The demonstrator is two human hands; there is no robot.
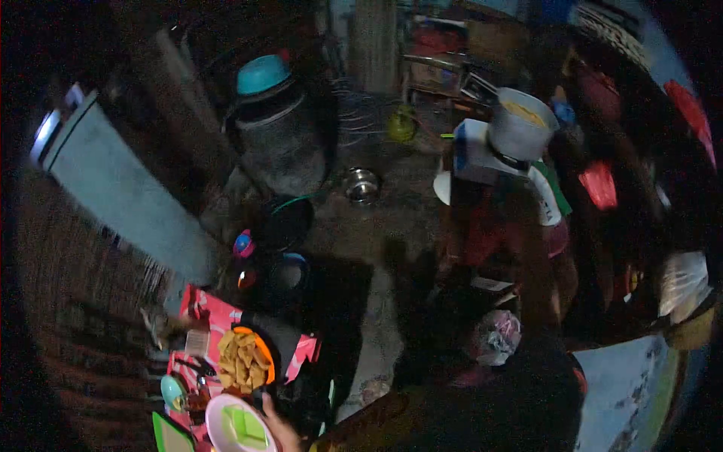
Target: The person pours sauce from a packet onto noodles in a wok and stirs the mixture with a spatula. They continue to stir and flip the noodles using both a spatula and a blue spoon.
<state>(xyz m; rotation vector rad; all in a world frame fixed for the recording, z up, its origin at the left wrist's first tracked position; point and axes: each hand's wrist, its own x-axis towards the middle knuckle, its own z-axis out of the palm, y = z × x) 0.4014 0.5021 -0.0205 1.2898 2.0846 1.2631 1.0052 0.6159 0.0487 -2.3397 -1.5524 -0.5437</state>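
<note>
My left hand (277, 432) reaches in at the bottom edge and rests against the right rim of a pink plate (218, 429) that carries green pieces. Dim light hides whether the fingers grip the rim. Just above the plate stands an orange bowl (265, 352) full of yellow-brown chips. Both sit on a pink patterned cloth (197, 303). My right hand is out of sight.
A green board (169, 437) and a small teal cup (171, 390) lie left of the plate. Dark jugs (290, 275) stand behind the bowl. Farther off are a steel bowl (362, 184), a big dark vessel with a teal lid (263, 74), and a grey pot (520, 124) on a stove.
</note>
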